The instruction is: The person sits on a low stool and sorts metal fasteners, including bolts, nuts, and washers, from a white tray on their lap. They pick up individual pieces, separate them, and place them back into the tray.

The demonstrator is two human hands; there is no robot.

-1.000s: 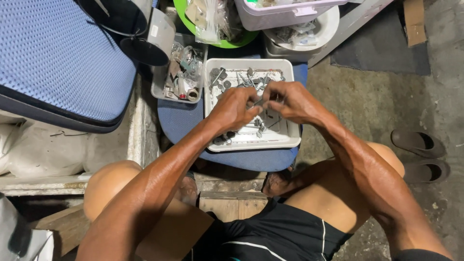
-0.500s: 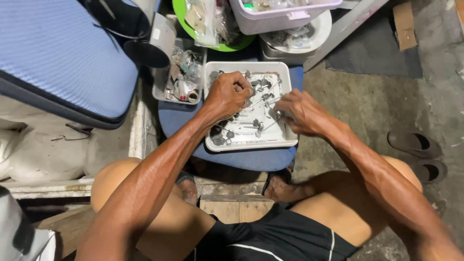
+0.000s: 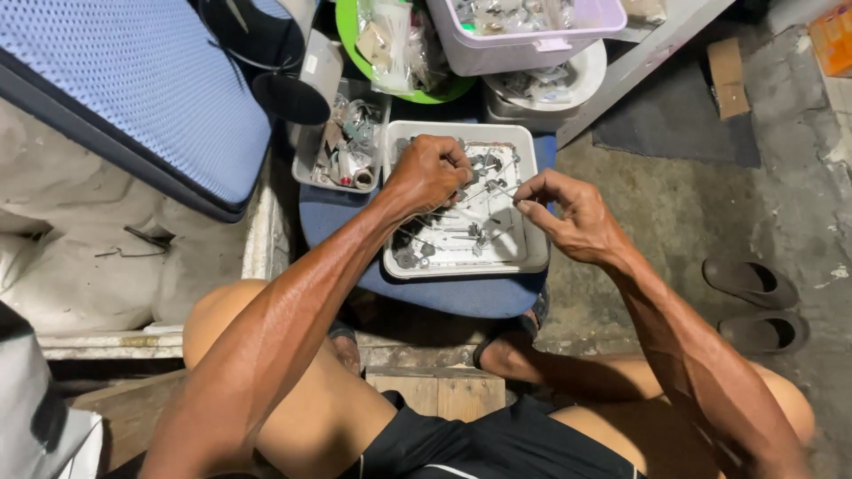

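Looking down from the head camera: left hand (image 3: pixel 432 171) clenched into a loose fist over a shallow white rectangular tray (image 3: pixel 532 206), knuckles up, whatever sits inside hidden. Right hand (image 3: pixel 568 215) just beside, thumb and forefinger pinched on a thin metal pin (image 3: pixel 499 190) above the tray's right half. Small grey metal fittings (image 3: pixel 461 235), stemmed and round-headed, scattered across the glossy tray floor. Tray resting on a rounded blue cushioned stool (image 3: pixel 461 293). Smaller grey bin of mixed hardware (image 3: pixel 344 149) touching the tray's left wall. Rough stained concrete floor (image 3: pixel 710 204) with two dark sandals (image 3: pixel 753 306).
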